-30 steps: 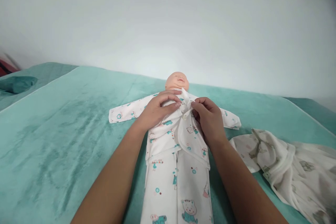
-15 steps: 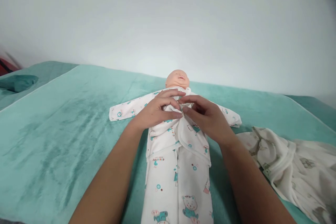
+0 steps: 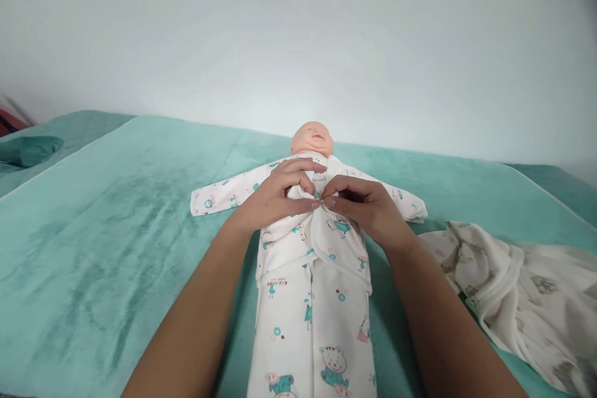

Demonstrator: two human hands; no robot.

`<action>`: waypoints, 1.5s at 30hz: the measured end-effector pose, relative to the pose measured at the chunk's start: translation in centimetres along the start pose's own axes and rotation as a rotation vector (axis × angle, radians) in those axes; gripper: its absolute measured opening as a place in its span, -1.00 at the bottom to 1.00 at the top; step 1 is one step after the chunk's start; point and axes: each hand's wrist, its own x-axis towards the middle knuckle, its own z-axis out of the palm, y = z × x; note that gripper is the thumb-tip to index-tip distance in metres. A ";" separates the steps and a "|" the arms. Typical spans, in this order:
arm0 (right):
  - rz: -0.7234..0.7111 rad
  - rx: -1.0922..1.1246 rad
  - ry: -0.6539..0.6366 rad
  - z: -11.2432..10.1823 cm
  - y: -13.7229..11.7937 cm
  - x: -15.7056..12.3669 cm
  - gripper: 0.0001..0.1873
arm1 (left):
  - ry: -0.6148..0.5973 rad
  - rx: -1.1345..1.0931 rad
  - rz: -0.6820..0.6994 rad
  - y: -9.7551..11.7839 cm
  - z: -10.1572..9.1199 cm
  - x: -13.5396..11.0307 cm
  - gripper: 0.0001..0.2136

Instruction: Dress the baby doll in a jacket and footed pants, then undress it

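A baby doll lies on its back, head toward the wall, sleeves spread to both sides. It wears a white printed baby jacket over matching printed white pants. Over the doll's chest, my left hand pinches the jacket's front edge between thumb and index finger, its other fingers lifted and curved. Facing it, my right hand pinches the other front edge, fingertips nearly touching the left ones. The small spot between the fingertips is mostly hidden, so I cannot tell what fastening is there.
The doll rests on a teal plush cover. A crumpled white printed cloth lies at the right, beside my right forearm. Behind stands a white wall. Something red shows at the far left edge.
My right fingers have closed into a tighter pinch, and the jacket edges between my hands lie flatter. The view has shifted slightly.
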 end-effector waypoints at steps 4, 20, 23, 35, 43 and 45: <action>-0.009 0.051 -0.045 -0.4 0.1 0.0 -0.86 | 0.012 -0.071 -0.031 -0.1 0.0 0.0 -0.88; -0.142 -0.174 -0.207 -0.4 -0.6 0.1 -0.90 | 0.126 -0.329 -0.118 0.1 0.3 -0.1 -0.84; -0.108 -0.119 -0.142 -0.1 -0.3 0.0 -0.76 | 0.232 -0.492 -0.150 0.1 0.5 -0.1 -0.85; 0.159 -0.215 0.672 -5.1 2.6 -0.7 -0.48 | 0.827 -0.149 -0.488 -1.3 -2.0 -0.3 -0.80; 0.556 -0.753 0.763 -10.3 5.8 -3.0 -0.59 | 0.956 0.299 -0.657 -3.8 -5.3 -2.3 -0.83; 0.434 -0.860 0.770 -9.5 6.0 -2.9 -0.63 | 0.894 0.583 -0.644 -3.4 -4.8 -2.3 -0.75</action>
